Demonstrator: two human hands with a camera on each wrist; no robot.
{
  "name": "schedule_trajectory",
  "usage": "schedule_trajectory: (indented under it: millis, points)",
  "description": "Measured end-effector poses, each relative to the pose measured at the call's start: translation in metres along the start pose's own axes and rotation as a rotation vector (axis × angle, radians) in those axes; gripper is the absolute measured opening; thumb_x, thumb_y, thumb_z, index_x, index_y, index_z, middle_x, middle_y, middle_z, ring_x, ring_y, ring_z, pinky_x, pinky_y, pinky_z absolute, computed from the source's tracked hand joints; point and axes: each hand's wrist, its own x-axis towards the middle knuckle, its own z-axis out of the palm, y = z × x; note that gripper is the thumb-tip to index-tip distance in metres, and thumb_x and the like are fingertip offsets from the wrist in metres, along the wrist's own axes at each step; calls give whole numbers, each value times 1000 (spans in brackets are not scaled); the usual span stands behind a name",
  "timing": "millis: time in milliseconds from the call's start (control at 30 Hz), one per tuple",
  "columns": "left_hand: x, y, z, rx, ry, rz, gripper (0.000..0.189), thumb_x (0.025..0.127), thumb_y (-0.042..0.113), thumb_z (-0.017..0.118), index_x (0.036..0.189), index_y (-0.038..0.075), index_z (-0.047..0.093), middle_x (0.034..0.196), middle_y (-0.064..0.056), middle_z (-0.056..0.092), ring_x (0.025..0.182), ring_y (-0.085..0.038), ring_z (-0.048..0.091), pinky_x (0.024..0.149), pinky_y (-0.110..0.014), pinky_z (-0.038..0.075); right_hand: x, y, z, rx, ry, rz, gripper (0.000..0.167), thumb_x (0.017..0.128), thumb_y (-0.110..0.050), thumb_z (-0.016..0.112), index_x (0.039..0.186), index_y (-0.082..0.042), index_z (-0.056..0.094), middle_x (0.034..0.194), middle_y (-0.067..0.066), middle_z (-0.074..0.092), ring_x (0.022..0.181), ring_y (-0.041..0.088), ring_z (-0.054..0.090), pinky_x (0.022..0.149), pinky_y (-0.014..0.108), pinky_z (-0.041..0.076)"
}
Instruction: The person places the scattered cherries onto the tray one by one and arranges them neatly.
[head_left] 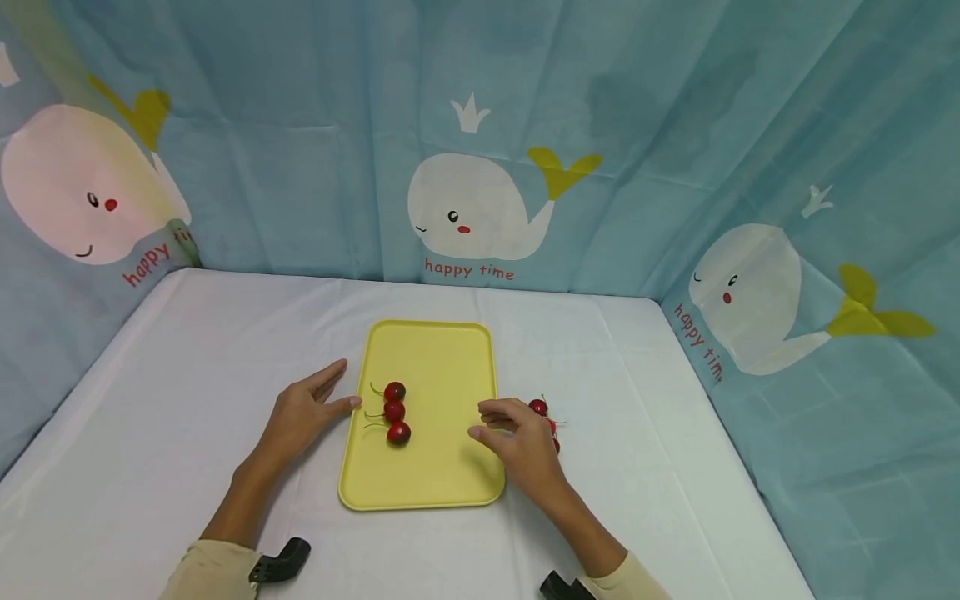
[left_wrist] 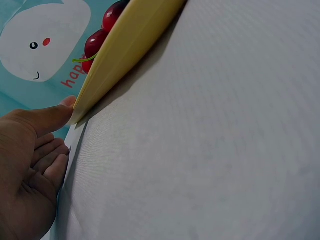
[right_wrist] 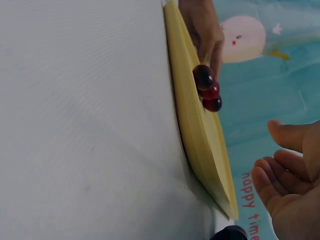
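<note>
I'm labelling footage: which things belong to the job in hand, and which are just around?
Likely the job:
yellow tray
three cherries on it
more cherries beside it, partly behind right hand

Just around:
white cloth
whale-print curtain
black wrist devices

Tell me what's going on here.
A person is working at a yellow tray on a white cloth. The left hand touches the tray's left rim with its thumb; the right hand, holding nothing, hovers by its right edge. Three cherries lie in a row on the tray's left side, and more cherries lie on the cloth, partly hidden by the right hand.
</note>
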Motion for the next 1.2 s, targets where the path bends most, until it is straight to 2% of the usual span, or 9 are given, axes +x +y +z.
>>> schedule_trajectory:
  millis: [200, 367, 633, 800, 1033, 1200]
  points:
    - [-1, 0, -1, -10, -4, 3, 87, 94, 38, 83, 164, 8, 40, 165, -17, 43, 153, -36, 42, 119, -47, 40, -5, 4, -9, -26, 16, 27, 35, 87, -16, 89, 119, -5, 78, 114, 11, 76, 100, 25, 76, 93, 42, 65]
    - [-1, -1, -1, -12, -6, 2, 88, 94, 40, 83, 164, 7, 40, 165, -17, 43, 153, -36, 42, 119, -46, 40, -9, 8, -18, -27, 34, 35, 36, 87, -16, 89, 119, -5, 78, 111, 11, 76, 97, 16, 76, 91, 34, 65]
    - [-1, -1, -1, -14, -4, 4, 88, 94, 40, 82, 163, 7, 41, 165, -18, 43, 153, -36, 42, 119, -45, 40, -18, 15, -35, 3, 72, 48, 35, 87, -11, 88, 118, -1, 77, 114, 17, 74, 98, 21, 76, 91, 26, 65]
    - [-1, 0, -1, -6, -4, 2, 87, 94, 40, 82, 164, 7, 40, 165, -18, 43, 153, -36, 42, 119, -46, 40, -24, 21, -46, -1, 97, 62, 34, 87, -11, 88, 119, -3, 77, 114, 15, 75, 97, 18, 76, 89, 24, 65]
    - [-1, 1, -1, -3, -5, -10, 88, 94, 39, 82, 164, 8, 39, 165, -17, 42, 154, -36, 41, 120, -47, 40, -30, 26, -57, -46, 123, 60, 36, 87, -10, 89, 120, -2, 77, 115, 11, 76, 96, 16, 75, 94, 28, 65]
    - [0, 1, -1, -7, -10, -8, 88, 94, 39, 83, 164, 8, 39, 166, -17, 42, 154, -36, 40, 122, -49, 40, -34, 28, -63, -72, 150, 84, 35, 87, -10, 88, 120, -2, 77, 115, 9, 76, 96, 15, 76, 92, 23, 64]
